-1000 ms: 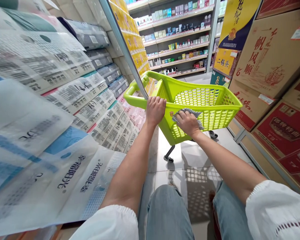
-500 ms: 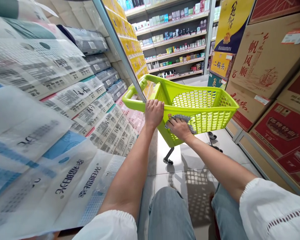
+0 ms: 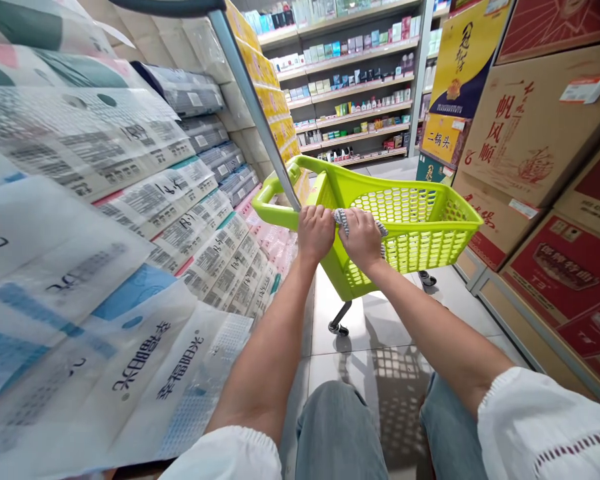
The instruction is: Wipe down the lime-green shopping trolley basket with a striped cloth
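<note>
A lime-green plastic shopping cart point(image 3: 430, 230) with latticed sides stands in front of me on wheels. A grey metal bar point(image 3: 260, 110) slants up from its near left end to a dark handle point(image 3: 170, 5). My left hand point(image 3: 317, 233) is closed over the cart's top rim, right beside the foot of that bar. Close to it, my right hand point(image 3: 361, 239) is closed on a grey-and-white striped cloth point(image 3: 341, 219) at the same rim. Parts of the cloth stick out on both sides of my fingers; the rest is covered by the hand.
Stacked tissue packs point(image 3: 180, 233) rise close on my left. Cardboard cartons point(image 3: 530, 127) are piled on the right above a metal-edged base. Shelves point(image 3: 350, 80) of small boxes and bottles stand at the back. Pale floor tiles point(image 3: 325, 373) lie under the cart.
My right hand has moved up with the cloth from the cart's latticed side to its top rim, nearer my left hand. The left hand keeps its hold. The view has shifted slightly.
</note>
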The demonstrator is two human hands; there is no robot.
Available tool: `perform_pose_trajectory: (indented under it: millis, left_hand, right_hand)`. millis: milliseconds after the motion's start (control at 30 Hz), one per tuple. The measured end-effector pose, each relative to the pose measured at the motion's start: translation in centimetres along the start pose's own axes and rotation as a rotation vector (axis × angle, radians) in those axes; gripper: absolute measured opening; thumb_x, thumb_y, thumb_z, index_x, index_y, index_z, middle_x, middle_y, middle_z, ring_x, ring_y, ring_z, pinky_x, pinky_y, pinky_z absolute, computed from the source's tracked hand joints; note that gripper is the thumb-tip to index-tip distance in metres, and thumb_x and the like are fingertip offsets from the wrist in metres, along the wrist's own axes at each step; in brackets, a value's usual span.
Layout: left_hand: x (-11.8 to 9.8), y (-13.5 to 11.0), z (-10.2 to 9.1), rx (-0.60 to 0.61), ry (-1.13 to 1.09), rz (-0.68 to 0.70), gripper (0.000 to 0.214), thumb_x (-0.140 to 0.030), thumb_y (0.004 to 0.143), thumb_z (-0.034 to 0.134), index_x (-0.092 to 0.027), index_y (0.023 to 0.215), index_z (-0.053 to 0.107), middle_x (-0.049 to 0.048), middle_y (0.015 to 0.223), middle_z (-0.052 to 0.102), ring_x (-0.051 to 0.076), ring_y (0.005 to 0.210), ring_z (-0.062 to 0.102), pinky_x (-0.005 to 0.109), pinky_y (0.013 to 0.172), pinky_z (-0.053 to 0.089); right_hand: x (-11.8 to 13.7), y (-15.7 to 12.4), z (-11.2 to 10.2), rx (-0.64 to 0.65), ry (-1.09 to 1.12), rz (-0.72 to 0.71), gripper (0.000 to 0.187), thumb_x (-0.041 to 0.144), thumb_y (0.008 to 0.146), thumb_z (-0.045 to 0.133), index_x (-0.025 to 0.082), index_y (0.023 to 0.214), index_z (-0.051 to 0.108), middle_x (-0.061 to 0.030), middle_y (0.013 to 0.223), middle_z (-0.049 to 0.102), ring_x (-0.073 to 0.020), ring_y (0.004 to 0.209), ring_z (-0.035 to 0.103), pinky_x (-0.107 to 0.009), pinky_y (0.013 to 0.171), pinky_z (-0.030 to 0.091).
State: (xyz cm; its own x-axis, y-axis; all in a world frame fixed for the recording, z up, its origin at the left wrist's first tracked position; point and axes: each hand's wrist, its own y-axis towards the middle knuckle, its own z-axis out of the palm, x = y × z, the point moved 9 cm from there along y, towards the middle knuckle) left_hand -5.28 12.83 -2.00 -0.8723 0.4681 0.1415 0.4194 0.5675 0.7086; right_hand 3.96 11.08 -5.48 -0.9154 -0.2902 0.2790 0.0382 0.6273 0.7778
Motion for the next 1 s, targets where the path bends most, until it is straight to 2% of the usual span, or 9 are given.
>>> perform_pose_trajectory:
  millis: [67, 167, 300, 367, 433, 600, 700, 800, 1000]
  left_hand:
    - [-0.1, 0.0, -0.1, -0.001, 0.026, 0.005, 0.035, -0.032, 0.097, 0.026, -0.018, 0.082, 0.055, 0.0093, 0.088, 0.060, 0.024, 0.097, 0.054, 0.042, 0.096, 0.035]
    - [0.0, 0.1, 0.0, -0.007, 0.016, 0.005, 0.035, -0.032, 0.097, 0.026, -0.019, 0.081, 0.055, 0.0089, 0.087, 0.060, 0.024, 0.096, 0.054, 0.043, 0.096, 0.035]
    - [-0.3, 0.2, 0.0, -0.020, 0.013, -0.005, 0.036, -0.031, 0.097, 0.026, -0.018, 0.081, 0.055, 0.0091, 0.086, 0.060, 0.024, 0.096, 0.054, 0.043, 0.096, 0.035]
    - [-0.6, 0.3, -0.1, -0.028, 0.034, -0.010, 0.036, -0.030, 0.097, 0.026, -0.017, 0.081, 0.055, 0.0092, 0.086, 0.060, 0.024, 0.095, 0.054, 0.043, 0.095, 0.035]
    - [-0.8, 0.3, -0.2, -0.033, 0.054, -0.019, 0.035, -0.029, 0.097, 0.027, -0.017, 0.080, 0.055, 0.0093, 0.086, 0.060, 0.024, 0.095, 0.054, 0.043, 0.096, 0.035]
    - [-1.2, 0.2, -0.4, -0.010, 0.065, -0.022, 0.026, -0.025, 0.094, 0.034, -0.018, 0.079, 0.054, 0.0093, 0.086, 0.060, 0.024, 0.095, 0.054, 0.041, 0.096, 0.035]
    - [-1.1, -0.1, -0.6, -0.004, 0.053, -0.016, 0.026, -0.026, 0.094, 0.035, -0.018, 0.078, 0.054, 0.0087, 0.085, 0.060, 0.024, 0.094, 0.054, 0.041, 0.096, 0.036]
    - [-1.0, -0.2, -0.9, -0.023, 0.034, -0.007, 0.031, -0.029, 0.096, 0.031, -0.019, 0.079, 0.055, 0.0080, 0.085, 0.059, 0.023, 0.094, 0.054, 0.042, 0.096, 0.035]
    - [-1.2, -0.1, -1.3, -0.061, 0.015, -0.022, 0.032, -0.031, 0.096, 0.030, -0.019, 0.078, 0.054, 0.0075, 0.083, 0.059, 0.023, 0.093, 0.054, 0.041, 0.095, 0.036]
  right_hand:
    - [-0.2, 0.2, 0.0, 0.040, -0.004, -0.028, 0.036, 0.033, 0.092, 0.042, 0.019, 0.123, 0.052, -0.0094, 0.123, 0.056, -0.0240, 0.108, 0.047, -0.034, 0.091, 0.039]
    - [-2.6, -0.1, -0.6, 0.080, -0.029, -0.009, 0.035, 0.034, 0.090, 0.043, 0.019, 0.121, 0.054, -0.0094, 0.116, 0.059, -0.0235, 0.103, 0.049, -0.033, 0.086, 0.040]
    - [-6.7, -0.5, -1.7, 0.090, -0.092, 0.122, 0.032, 0.034, 0.089, 0.042, 0.017, 0.112, 0.057, -0.0107, 0.104, 0.061, -0.0243, 0.096, 0.051, -0.033, 0.079, 0.040]
    - [-7.5, -0.5, -2.0, 0.078, -0.108, 0.201, 0.031, 0.034, 0.089, 0.042, 0.016, 0.108, 0.058, -0.0117, 0.102, 0.061, -0.0252, 0.095, 0.051, -0.034, 0.078, 0.040]
    - [-6.8, -0.2, -1.9, 0.072, -0.093, 0.241, 0.030, 0.033, 0.089, 0.042, 0.015, 0.105, 0.059, -0.0124, 0.101, 0.061, -0.0256, 0.095, 0.052, -0.034, 0.079, 0.040]
    - [-0.8, 0.7, -1.2, 0.058, 0.048, 0.116, 0.032, 0.030, 0.089, 0.041, 0.015, 0.114, 0.055, -0.0115, 0.109, 0.061, -0.0240, 0.099, 0.052, -0.033, 0.087, 0.040]
    - [0.4, 0.5, -1.3, 0.073, 0.049, 0.084, 0.034, 0.030, 0.089, 0.042, 0.015, 0.118, 0.053, -0.0110, 0.111, 0.060, -0.0238, 0.100, 0.052, -0.032, 0.086, 0.041]
    - [-1.2, -0.2, -1.6, 0.125, -0.017, 0.078, 0.035, 0.031, 0.089, 0.043, 0.017, 0.119, 0.053, -0.0097, 0.111, 0.060, -0.0232, 0.099, 0.052, -0.031, 0.082, 0.041]
    - [-7.2, -1.6, -3.3, 0.114, -0.114, 0.254, 0.033, 0.033, 0.089, 0.042, 0.017, 0.115, 0.056, -0.0108, 0.109, 0.061, -0.0242, 0.099, 0.052, -0.032, 0.081, 0.041]
